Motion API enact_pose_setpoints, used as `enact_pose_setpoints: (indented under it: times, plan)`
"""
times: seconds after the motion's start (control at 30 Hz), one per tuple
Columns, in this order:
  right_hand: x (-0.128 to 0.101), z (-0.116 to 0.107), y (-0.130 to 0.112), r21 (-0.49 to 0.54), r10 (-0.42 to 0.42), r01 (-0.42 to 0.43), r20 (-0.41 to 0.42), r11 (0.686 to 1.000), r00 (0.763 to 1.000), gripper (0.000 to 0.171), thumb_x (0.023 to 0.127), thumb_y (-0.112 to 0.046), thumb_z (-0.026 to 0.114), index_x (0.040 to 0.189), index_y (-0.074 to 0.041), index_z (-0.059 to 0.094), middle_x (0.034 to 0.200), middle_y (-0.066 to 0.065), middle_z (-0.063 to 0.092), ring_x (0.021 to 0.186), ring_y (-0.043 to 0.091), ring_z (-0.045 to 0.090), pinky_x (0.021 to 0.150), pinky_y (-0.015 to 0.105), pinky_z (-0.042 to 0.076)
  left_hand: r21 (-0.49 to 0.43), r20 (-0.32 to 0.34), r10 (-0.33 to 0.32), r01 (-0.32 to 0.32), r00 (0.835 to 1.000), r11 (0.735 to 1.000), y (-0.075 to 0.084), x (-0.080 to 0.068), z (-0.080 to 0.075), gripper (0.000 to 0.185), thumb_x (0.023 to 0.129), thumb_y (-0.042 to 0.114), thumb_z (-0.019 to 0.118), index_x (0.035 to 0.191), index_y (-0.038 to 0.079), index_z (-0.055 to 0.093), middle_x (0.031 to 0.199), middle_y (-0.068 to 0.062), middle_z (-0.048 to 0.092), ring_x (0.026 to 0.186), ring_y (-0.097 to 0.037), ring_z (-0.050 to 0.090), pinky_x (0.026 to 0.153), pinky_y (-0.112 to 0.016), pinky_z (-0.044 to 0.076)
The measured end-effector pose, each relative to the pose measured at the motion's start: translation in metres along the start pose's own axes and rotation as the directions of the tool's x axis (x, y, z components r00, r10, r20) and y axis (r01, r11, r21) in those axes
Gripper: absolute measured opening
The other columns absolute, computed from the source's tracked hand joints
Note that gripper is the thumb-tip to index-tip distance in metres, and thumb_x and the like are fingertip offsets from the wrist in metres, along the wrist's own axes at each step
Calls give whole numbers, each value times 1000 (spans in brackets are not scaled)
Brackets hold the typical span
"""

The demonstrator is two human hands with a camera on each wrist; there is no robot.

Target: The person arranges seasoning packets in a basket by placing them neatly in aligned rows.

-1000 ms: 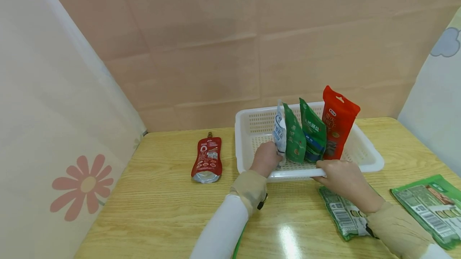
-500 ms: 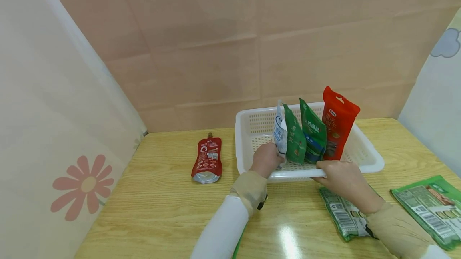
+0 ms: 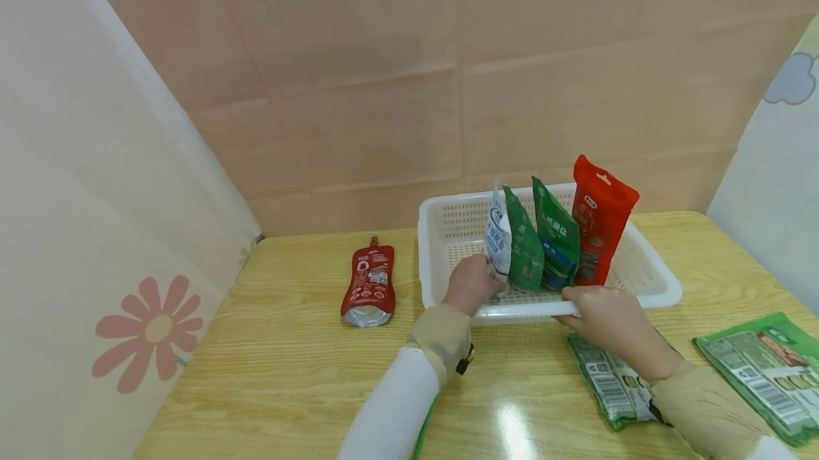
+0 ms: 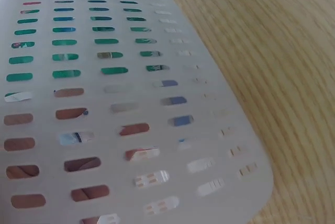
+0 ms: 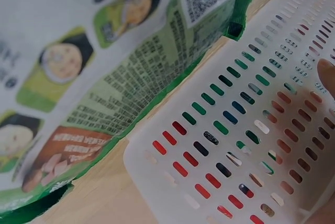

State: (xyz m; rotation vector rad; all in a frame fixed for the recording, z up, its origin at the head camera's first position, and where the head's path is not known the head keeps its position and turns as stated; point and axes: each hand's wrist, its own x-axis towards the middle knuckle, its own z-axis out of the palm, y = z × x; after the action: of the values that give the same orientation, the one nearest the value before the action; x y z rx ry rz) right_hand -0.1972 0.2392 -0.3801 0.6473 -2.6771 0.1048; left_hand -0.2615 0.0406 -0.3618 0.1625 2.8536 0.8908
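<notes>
White basket (image 3: pixel 652 288) at the bench's far right, long axis running left to right. Inside, four pouches on edge in a row: white pouch (image 3: pixel 495 236) leftmost, then green pouch (image 3: pixel 525 250), second green pouch (image 3: pixel 558 243), red pouch (image 3: pixel 598 229). Left hand (image 3: pixel 472 284) over the near rim, fingers curled on the white pouch, nearest. Right hand (image 3: pixel 604 314) gripping the near rim. Flat green packets (image 3: pixel 608 382) just beside; red spout pouch (image 3: pixel 367 284) well apart, leftward.

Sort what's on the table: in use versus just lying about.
In use: basket, white pouch, green packets, red packet, left hand, right hand.
Lying about: spout pouch, flat packets.
</notes>
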Motion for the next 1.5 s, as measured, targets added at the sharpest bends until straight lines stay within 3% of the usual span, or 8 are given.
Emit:
enact_pose_setpoints:
  times: [0.4,0.5,0.6,0.77,0.9,1.07,1.17,1.5]
  plan:
    - [-2,2,0,-10,-2,2,-10,1000,1000,33,66,-27,85,66,-18,54,53,-8,47,45,7,41,42,27,38,-10,13,3,-3,1000,1000,-5,-2,-7,24,77,4,68,66,11,47,66,1,47,59,-13,42,51,-24,34]
    - [-1,2,0,-21,-7,7,-23,1000,1000,33,66,-27,86,66,-18,53,52,-8,47,45,7,40,42,27,38,6,2,-14,14,1000,1000,-7,-2,-11,8,81,8,66,81,6,58,78,-4,60,68,-16,53,58,-27,44]
    - [-1,2,1,-26,-21,20,-37,999,999,34,66,-27,86,66,-18,53,52,-8,47,45,6,40,43,28,39,35,-36,-26,27,999,999,-11,-3,-15,29,87,13,62,114,2,62,109,-10,68,94,-22,65,78,-32,53]
    - [0,3,1,-25,-34,33,-40,999,999,34,67,-28,85,66,-19,53,53,-8,48,45,6,40,43,28,37,-92,-145,-18,5,989,996,-18,-9,-28,45,89,4,49,133,2,52,127,-14,63,84,-22,62,73,-33,51]
    - [-1,2,0,-33,-24,23,-37,999,999,35,67,-29,85,65,-20,51,52,-8,47,45,6,39,43,28,36,-242,-300,6,-82,954,967,-18,-18,-36,52,89,4,46,141,2,42,130,-13,60,84,-22,63,65,-31,48]
    - [-2,0,0,-30,-7,7,-21,1000,1000,34,68,-28,84,66,-19,52,52,-8,47,45,7,40,43,28,37,-236,-514,32,-177,857,956,-28,-23,-48,50,90,7,49,139,4,41,128,-12,59,109,-26,62,81,-40,54]
    - [-2,-1,0,-30,1,-1,-9,1000,1000,33,68,-28,84,66,-19,52,53,-8,46,45,7,40,42,26,37,-172,-591,64,-204,804,964,-42,-22,-58,42,92,11,48,132,2,47,120,-14,62,94,-26,63,67,-37,54]
    - [-1,1,0,-27,-5,4,-16,1000,1000,35,67,-27,84,65,-19,50,52,-8,43,45,7,39,41,26,35,174,-600,129,-28,790,984,-99,-19,-58,27,99,20,46,112,4,64,105,-11,68,91,-28,63,69,-39,55]
